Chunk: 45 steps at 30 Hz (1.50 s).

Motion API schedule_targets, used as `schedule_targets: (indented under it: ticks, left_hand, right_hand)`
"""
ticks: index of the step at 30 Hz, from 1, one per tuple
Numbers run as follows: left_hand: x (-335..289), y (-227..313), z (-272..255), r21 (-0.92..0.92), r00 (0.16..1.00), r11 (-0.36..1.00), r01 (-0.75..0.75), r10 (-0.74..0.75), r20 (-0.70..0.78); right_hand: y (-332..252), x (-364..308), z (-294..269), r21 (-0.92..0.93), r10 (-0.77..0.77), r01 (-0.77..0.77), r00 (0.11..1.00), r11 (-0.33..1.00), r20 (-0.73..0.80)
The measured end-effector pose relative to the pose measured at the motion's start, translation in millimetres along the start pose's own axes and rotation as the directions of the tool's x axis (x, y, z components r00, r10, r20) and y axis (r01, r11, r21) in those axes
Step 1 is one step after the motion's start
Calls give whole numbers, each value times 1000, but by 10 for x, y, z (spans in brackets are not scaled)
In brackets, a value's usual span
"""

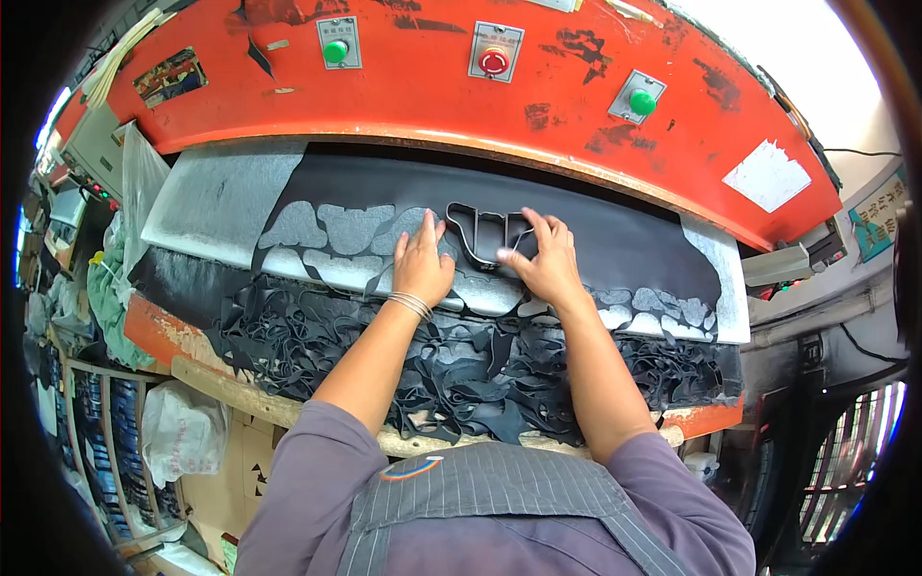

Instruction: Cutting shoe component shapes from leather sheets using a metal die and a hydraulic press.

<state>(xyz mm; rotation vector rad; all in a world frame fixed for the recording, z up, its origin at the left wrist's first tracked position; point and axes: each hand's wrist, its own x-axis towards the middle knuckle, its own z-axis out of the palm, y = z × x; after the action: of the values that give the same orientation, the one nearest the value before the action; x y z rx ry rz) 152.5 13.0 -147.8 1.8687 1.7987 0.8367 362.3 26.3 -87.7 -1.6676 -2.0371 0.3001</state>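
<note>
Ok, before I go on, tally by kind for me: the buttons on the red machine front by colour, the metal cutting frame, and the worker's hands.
Green buttons: 2
Red button: 1
Metal cutting frame: 1
Left hand and right hand: 2
Total: 6

From my end I see a metal die [476, 233], a smooth, softly shiny, leather-like sheet [615, 226], a scuffed silvery board [221, 187], matt, leathery scraps [480, 384], a glossy painted press [408, 91], a cloth apron [490, 480] and a crinkled plastic bag [182, 432].
</note>
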Motion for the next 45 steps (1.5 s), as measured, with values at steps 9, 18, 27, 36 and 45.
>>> schedule_targets:
  ticks: [9,18,27,36,45]
  left_hand:
    - [1,108,7,-133,998,990,49,-45,34]
    - [10,60,-23,-98,998,994,-47,42,-51]
    - [277,-251,-1333,-394,817,873,-289,10,-577]
    - [-29,-48,-2372,-24,724,920,-391,291,-625]
    - [-2389,256,-923,-44,864,912,-407,400,307]
  right_hand:
    - [342,-63,128,33,-242,243,970,970,-10]
    - [268,-46,165,-159,-339,333,941,930,-14]
    - [-244,-92,-908,326,8,184,861,927,-509]
    - [-272,-317,-1438,566,159,319,753,760,-639]
    - [-813,-2399,-355,49,-444,477,770,878,458]
